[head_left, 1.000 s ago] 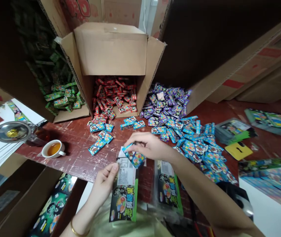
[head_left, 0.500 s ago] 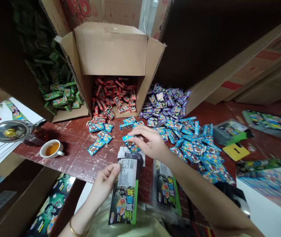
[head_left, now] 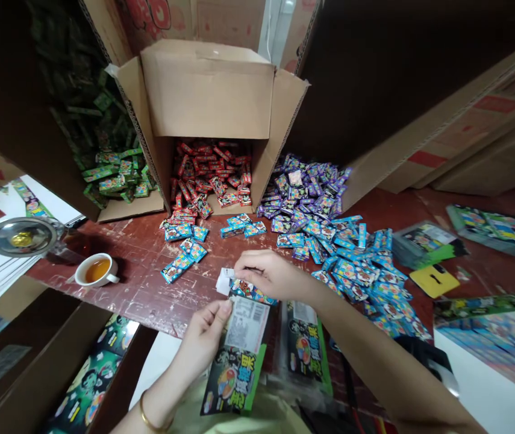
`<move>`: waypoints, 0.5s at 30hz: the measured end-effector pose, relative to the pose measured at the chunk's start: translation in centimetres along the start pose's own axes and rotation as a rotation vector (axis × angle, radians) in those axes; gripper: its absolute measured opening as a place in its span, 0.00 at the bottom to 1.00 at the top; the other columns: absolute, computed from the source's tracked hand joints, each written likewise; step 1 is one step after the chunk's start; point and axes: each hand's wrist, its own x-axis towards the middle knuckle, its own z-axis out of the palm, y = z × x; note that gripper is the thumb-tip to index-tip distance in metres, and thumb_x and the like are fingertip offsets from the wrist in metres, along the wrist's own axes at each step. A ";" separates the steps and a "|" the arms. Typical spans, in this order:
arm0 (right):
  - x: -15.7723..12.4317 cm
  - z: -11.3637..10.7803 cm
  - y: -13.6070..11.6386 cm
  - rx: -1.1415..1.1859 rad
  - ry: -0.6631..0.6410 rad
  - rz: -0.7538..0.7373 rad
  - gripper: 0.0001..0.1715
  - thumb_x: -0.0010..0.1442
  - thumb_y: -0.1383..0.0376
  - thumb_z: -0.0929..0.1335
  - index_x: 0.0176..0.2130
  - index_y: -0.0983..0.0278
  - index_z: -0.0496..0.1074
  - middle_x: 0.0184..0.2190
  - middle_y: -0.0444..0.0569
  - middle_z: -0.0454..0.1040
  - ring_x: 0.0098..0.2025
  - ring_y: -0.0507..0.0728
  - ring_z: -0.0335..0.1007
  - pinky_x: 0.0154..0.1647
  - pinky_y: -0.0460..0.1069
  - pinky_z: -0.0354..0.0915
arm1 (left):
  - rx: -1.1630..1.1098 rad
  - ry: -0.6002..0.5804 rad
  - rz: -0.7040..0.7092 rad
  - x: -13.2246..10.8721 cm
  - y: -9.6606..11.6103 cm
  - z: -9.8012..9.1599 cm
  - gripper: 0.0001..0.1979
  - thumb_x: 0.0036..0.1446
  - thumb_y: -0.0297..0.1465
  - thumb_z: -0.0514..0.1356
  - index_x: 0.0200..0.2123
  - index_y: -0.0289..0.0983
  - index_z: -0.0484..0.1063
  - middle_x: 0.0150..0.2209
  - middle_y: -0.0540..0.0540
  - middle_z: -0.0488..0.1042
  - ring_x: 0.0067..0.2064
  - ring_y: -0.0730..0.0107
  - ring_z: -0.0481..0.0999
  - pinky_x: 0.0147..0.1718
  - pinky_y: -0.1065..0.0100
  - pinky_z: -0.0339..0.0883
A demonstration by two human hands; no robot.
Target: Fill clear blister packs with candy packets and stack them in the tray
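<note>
My left hand (head_left: 207, 328) pinches the upper left edge of a black and green printed candy bag (head_left: 234, 367), tilted with its label end away from me. Just beyond the bag's top edge, my right hand (head_left: 270, 274) curls its fingers over a few blue candy packets (head_left: 253, 292). A small white paper slip (head_left: 224, 282) shows by its fingertips. What those fingers grip is hidden. Another printed bag, in a clear stack (head_left: 305, 352), lies below my right forearm. Loose blue candy packets (head_left: 180, 265) lie on the red table (head_left: 144, 301) farther left.
Cardboard boxes at the back hold green packets (head_left: 121, 175), red packets (head_left: 212, 166) and purple packets (head_left: 309, 187). Many blue packets (head_left: 356, 271) spread to the right, near a yellow card-like piece (head_left: 434, 279). A cup of tea (head_left: 97, 270) and a glass pot (head_left: 22, 238) stand left.
My right hand has lowered toward the bag's top, and the blue candy packet it held is no longer distinct. The bag has tilted to the right, my left hand moving slightly right with it.
</note>
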 end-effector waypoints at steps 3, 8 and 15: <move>0.2 -0.9 -0.6 -0.068 -0.056 0.000 0.12 0.65 0.69 0.62 0.31 0.66 0.71 0.29 0.48 0.71 0.33 0.53 0.67 0.35 0.47 0.63 | 0.000 0.006 0.010 0.3 -0.2 0.4 0.25 0.51 0.52 0.59 0.31 0.33 0.75 0.23 0.50 0.73 0.27 0.73 0.67 0.28 0.74 0.60; 0.4 -1.2 -0.9 -0.098 -0.188 0.014 0.12 0.63 0.72 0.63 0.29 0.66 0.71 0.29 0.47 0.70 0.32 0.53 0.66 0.35 0.47 0.61 | -0.033 -0.039 0.002 0.6 -0.3 1.1 0.25 0.52 0.52 0.59 0.30 0.32 0.73 0.23 0.51 0.70 0.25 0.76 0.63 0.26 0.74 0.57; -1.3 1.7 1.4 0.166 0.111 0.183 0.12 0.51 0.62 0.75 0.33 0.65 0.73 0.39 0.50 0.73 0.42 0.57 0.68 0.45 0.52 0.64 | -0.106 0.110 0.037 0.7 -1.2 -0.2 0.23 0.54 0.49 0.59 0.33 0.33 0.73 0.25 0.50 0.72 0.28 0.74 0.68 0.29 0.74 0.60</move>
